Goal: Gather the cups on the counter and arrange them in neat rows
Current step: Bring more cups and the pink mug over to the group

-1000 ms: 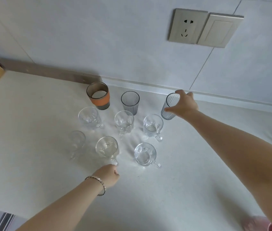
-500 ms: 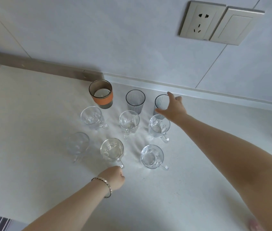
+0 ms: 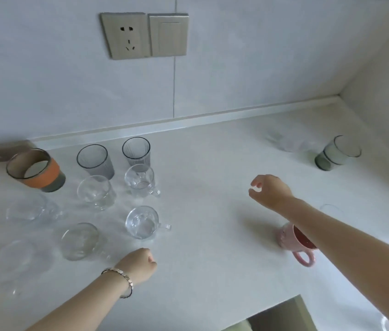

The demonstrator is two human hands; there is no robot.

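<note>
Cups stand in rows at the left of the white counter. The back row holds an orange-banded cup and two grey ribbed tumblers. Several clear glass mugs, such as one at the front right, sit in front of them. My left hand rests in a fist just below that mug, holding nothing. My right hand hovers over bare counter with curled fingers, empty. A pink mug lies partly under my right forearm. A grey-green glass stands at the far right.
A clear glass lies blurred near the back wall, left of the grey-green glass. A socket and switch plate hang on the wall. The counter's front edge drops away at a notch at the lower right. A side wall closes the right end.
My right hand let go of the grey tumbler in the back row and swung right over bare counter. The view turned right, revealing the pink mug and grey-green glass. My left hand stayed put.
</note>
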